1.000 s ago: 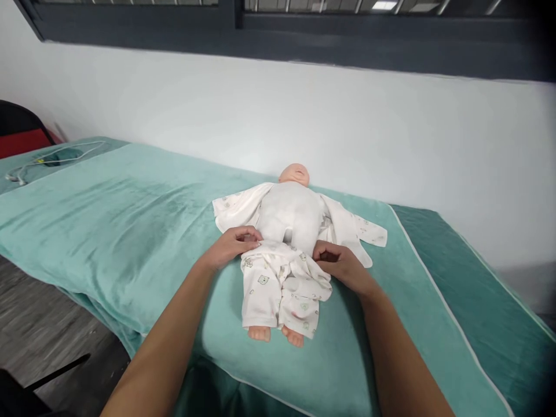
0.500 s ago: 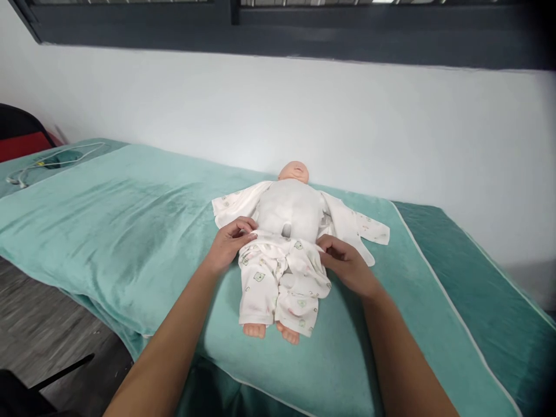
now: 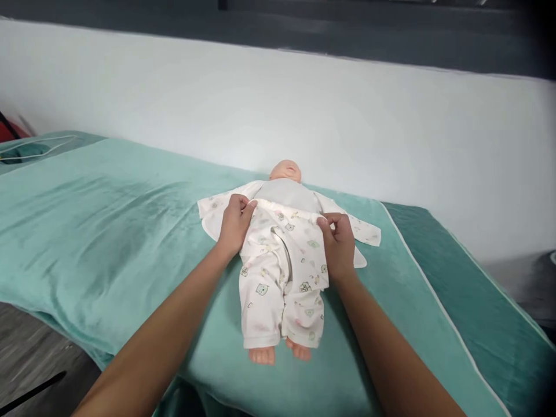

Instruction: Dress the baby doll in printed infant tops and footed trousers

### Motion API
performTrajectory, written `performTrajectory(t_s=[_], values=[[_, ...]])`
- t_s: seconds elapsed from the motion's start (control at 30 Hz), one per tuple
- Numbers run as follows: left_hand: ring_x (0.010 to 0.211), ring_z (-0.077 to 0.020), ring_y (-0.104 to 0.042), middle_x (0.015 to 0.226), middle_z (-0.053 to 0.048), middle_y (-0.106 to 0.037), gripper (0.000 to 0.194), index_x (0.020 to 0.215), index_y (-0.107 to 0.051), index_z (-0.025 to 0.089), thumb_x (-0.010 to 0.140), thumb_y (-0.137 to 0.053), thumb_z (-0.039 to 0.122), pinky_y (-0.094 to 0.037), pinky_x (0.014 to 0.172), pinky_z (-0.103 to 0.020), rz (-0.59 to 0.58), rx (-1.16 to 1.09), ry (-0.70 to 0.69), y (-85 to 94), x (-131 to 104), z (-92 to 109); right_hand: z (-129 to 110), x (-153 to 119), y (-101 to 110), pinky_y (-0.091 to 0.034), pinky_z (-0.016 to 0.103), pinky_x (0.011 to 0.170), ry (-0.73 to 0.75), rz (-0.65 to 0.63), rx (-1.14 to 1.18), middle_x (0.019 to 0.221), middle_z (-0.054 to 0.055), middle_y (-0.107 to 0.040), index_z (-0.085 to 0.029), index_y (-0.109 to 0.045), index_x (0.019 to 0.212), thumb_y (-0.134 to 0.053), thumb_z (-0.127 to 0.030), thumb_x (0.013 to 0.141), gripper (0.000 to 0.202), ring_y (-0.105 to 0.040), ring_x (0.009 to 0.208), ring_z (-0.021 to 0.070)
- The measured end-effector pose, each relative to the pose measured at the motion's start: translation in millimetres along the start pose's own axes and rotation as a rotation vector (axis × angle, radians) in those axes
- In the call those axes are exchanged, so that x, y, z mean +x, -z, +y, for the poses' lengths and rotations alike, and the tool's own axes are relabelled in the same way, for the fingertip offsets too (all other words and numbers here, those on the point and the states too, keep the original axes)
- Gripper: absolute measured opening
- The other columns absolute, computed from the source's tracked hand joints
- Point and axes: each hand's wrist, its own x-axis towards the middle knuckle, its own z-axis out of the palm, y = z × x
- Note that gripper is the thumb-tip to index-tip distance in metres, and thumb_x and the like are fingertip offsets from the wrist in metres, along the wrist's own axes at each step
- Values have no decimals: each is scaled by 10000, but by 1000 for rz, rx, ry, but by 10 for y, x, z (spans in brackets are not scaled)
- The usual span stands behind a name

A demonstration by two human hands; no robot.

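Note:
A baby doll (image 3: 285, 170) lies on its back, head toward the wall and bare feet toward me. White printed pants (image 3: 264, 278) cover its legs, and their waistband reaches up over the belly. My left hand (image 3: 237, 223) pinches the waistband at its left corner. At the right corner my right hand (image 3: 339, 240) grips the same band between thumb and fingers. An open white printed top (image 3: 367, 231) is spread under the doll, its sleeves out to both sides. Part of the grey-white torso (image 3: 289, 194) shows above the band.
The doll rests on a bed with a light green cover (image 3: 130, 220). A darker green cloth (image 3: 460, 260) lies along the right. A white cord (image 3: 43, 147) is at the far left. Behind the bed stands a white wall (image 3: 174, 98).
Both hands have pulled the waistband up from the hips to over the belly, hiding the lower torso. The pants are stretched smoother. The view has shifted slightly right and down.

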Motion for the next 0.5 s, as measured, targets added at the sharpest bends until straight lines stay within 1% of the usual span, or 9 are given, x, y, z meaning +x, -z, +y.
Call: performTrajectory(t_s=[0.07,0.13,0.23,0.3,0.37,0.5], values=[[775,-151,-509,799,10,-539,174,889,-480,215,926,-559,365,-392,738,-278,-40,-9,-21,-65,62,-60,79,72,-19,-419,309,771,-49,-11,-47,874,11,-583,-235,-497,817,-558,-425,912,221,-524,850,188],[750,-147,-490,773,18,-518,178,887,-478,217,933,-545,375,-382,722,-275,-108,-46,5,-91,74,-125,150,104,-34,-417,308,744,-139,-75,-57,817,-5,-570,-236,-495,801,-553,-446,905,242,-512,785,179],[722,-141,-475,754,24,-512,232,862,-504,214,924,-551,432,-375,704,-270,-224,-110,81,-52,47,-184,209,101,-18,-412,299,673,-268,-206,7,747,-23,-550,-236,-507,799,-571,-496,881,280,-489,693,161],[718,-142,-480,761,22,-530,291,859,-538,211,903,-569,497,-379,697,-268,-274,-119,155,0,28,-180,217,88,22,-407,286,617,-332,-269,77,724,-25,-561,-238,-527,817,-603,-520,852,294,-493,669,158],[751,-152,-514,809,9,-579,347,909,-581,207,877,-588,552,-396,708,-270,-303,-124,227,50,16,-148,212,76,75,-411,272,589,-376,-331,169,748,-18,-609,-237,-552,853,-653,-511,811,294,-528,689,163],[926,-202,-610,1002,-46,-690,481,1071,-652,200,833,-622,617,-448,792,-285,-368,-161,318,117,2,-73,202,62,172,-459,263,635,-417,-451,336,892,8,-699,-228,-584,917,-726,-409,741,290,-615,824,182]])
